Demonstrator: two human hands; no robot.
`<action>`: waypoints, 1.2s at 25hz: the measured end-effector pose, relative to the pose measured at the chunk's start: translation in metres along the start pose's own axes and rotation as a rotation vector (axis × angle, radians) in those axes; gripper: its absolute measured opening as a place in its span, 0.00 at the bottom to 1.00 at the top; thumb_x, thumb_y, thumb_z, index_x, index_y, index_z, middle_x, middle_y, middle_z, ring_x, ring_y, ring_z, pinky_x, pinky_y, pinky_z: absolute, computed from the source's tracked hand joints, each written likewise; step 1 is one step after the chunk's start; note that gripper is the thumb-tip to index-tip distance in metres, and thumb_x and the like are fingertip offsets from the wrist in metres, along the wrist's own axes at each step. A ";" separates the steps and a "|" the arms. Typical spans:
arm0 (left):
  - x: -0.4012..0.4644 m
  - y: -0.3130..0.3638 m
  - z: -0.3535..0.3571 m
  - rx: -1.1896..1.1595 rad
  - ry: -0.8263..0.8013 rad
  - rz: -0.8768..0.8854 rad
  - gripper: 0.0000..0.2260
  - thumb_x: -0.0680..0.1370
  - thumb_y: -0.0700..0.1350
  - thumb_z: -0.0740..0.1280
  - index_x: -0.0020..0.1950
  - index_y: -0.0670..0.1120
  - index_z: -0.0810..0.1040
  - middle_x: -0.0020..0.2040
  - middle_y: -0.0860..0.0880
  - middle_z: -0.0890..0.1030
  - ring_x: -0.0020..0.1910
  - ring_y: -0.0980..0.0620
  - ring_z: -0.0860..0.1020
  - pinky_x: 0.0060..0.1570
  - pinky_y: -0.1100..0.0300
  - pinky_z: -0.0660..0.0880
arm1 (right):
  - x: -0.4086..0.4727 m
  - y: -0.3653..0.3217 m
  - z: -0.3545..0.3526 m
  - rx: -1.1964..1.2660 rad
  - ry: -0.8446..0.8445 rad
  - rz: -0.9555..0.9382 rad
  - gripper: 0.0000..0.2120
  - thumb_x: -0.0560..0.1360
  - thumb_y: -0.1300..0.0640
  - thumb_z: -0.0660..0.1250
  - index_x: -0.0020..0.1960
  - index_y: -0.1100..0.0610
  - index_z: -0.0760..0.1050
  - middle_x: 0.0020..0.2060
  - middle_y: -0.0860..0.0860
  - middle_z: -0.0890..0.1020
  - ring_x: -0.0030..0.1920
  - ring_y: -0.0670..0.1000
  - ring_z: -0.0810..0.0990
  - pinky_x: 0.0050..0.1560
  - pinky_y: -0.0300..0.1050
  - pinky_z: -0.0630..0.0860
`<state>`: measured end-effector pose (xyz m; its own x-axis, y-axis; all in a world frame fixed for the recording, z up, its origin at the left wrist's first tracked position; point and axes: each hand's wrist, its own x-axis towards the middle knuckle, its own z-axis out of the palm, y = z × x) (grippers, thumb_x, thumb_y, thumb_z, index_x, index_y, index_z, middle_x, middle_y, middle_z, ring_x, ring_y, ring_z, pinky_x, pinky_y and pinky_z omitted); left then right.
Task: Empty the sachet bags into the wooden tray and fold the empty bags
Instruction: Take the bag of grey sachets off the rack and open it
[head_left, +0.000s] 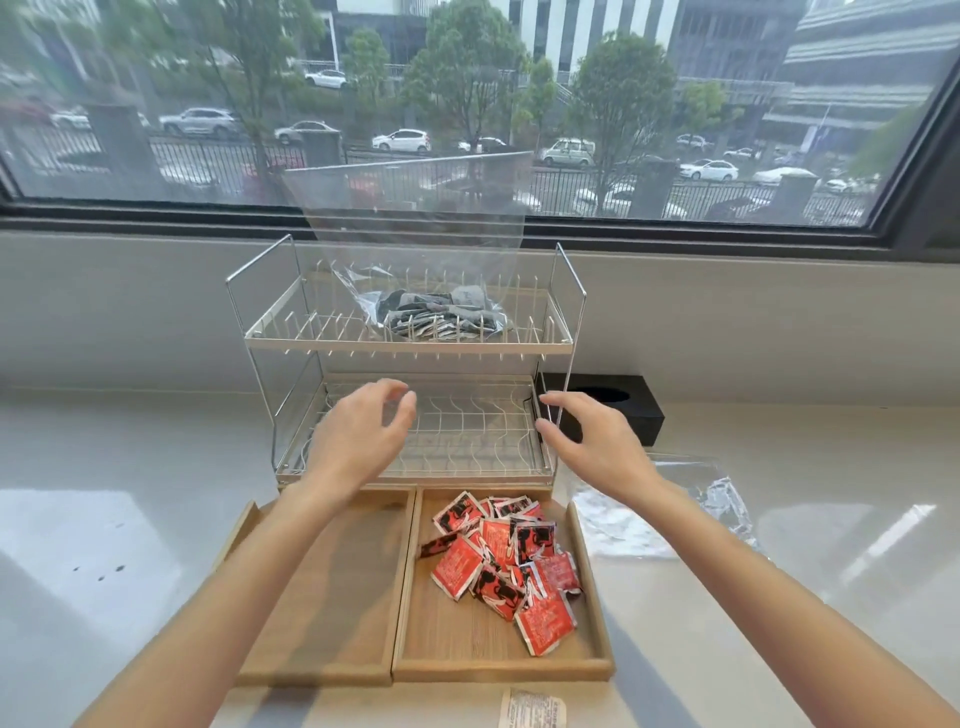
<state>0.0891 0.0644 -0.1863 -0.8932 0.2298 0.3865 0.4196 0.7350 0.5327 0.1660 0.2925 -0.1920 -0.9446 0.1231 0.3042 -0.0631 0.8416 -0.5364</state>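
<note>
A two-part wooden tray (322, 670) lies at the counter's front. Its right compartment holds several red sachets (506, 558); its left compartment is bare. Behind it stands a two-tier wire rack (410, 345). On the rack's top shelf rests a clear plastic bag (410, 228) standing tall, with several grey sachets (441, 314) at its bottom. An empty clear bag (665, 512) lies flat on the counter to the right of the tray. My left hand (358, 436) and my right hand (592, 436) hover in front of the rack's lower shelf, fingers apart, holding nothing.
A black tissue box (623, 405) sits behind the rack on the right. A paper label (535, 709) lies at the front edge below the tray. The white counter (104, 519) runs under a wide window.
</note>
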 end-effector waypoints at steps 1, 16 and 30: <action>0.011 0.000 -0.008 -0.013 0.033 0.002 0.15 0.78 0.51 0.58 0.58 0.46 0.76 0.56 0.46 0.81 0.56 0.48 0.77 0.52 0.55 0.71 | 0.010 -0.005 -0.006 0.019 0.022 -0.006 0.19 0.76 0.51 0.62 0.65 0.55 0.71 0.63 0.51 0.76 0.64 0.50 0.72 0.62 0.43 0.67; 0.153 -0.036 -0.028 -0.131 -0.082 -0.239 0.23 0.78 0.52 0.57 0.69 0.40 0.63 0.67 0.41 0.72 0.66 0.42 0.69 0.62 0.53 0.65 | 0.166 -0.031 -0.012 0.166 0.058 0.125 0.26 0.77 0.54 0.62 0.71 0.61 0.61 0.67 0.57 0.71 0.67 0.55 0.70 0.67 0.48 0.64; 0.207 -0.055 -0.011 -0.678 0.083 -0.328 0.03 0.74 0.39 0.66 0.44 0.44 0.72 0.50 0.40 0.78 0.50 0.46 0.76 0.43 0.57 0.73 | 0.230 0.003 0.004 0.514 0.236 0.285 0.02 0.75 0.61 0.64 0.45 0.56 0.75 0.47 0.60 0.83 0.47 0.55 0.81 0.53 0.52 0.78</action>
<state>-0.1167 0.0648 -0.1276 -0.9856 -0.0013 0.1692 0.1656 0.1976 0.9662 -0.0532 0.3214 -0.1269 -0.8545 0.4671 0.2274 -0.0215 0.4056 -0.9138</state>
